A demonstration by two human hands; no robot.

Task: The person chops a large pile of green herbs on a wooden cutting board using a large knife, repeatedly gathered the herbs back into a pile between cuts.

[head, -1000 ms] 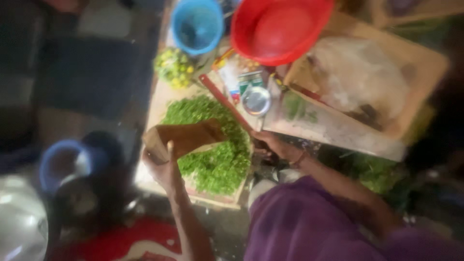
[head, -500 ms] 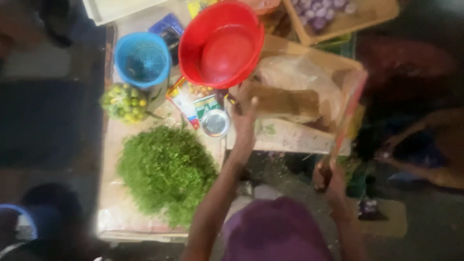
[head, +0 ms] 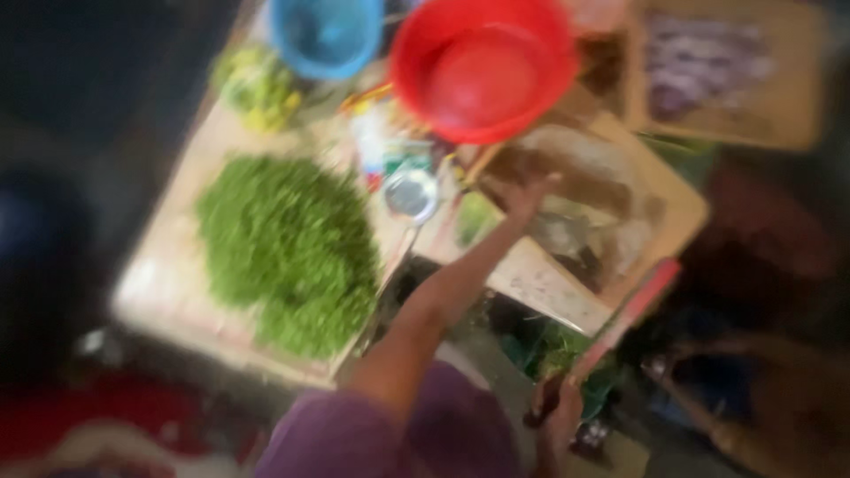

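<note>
Setting: dim, blurred view down onto a low wooden bench (head: 168,274) crowded with kitchen things.
Greens: a broad heap of chopped green leaves (head: 288,243) lies on the left part of the bench.
Bowls: a red plastic bowl (head: 482,71) stands at the far side, with a blue bowl (head: 328,35) just beside it to the left.
Small cup: a round metal cup (head: 412,195) sits between the greens and a second wooden board (head: 673,212).
Left hand: the left hand (head: 527,190) reaches out over the second board, near the red bowl; blur hides whether its fingers are spread or curled.
Right hand: the right hand (head: 558,407) is low at the near edge, its fingers wrapped around the dark handle of a long knife (head: 624,314) whose reddish blade slants up toward the board.
Far tray: a wooden tray (head: 797,106) with purplish pieces sits at the upper right.
</note>
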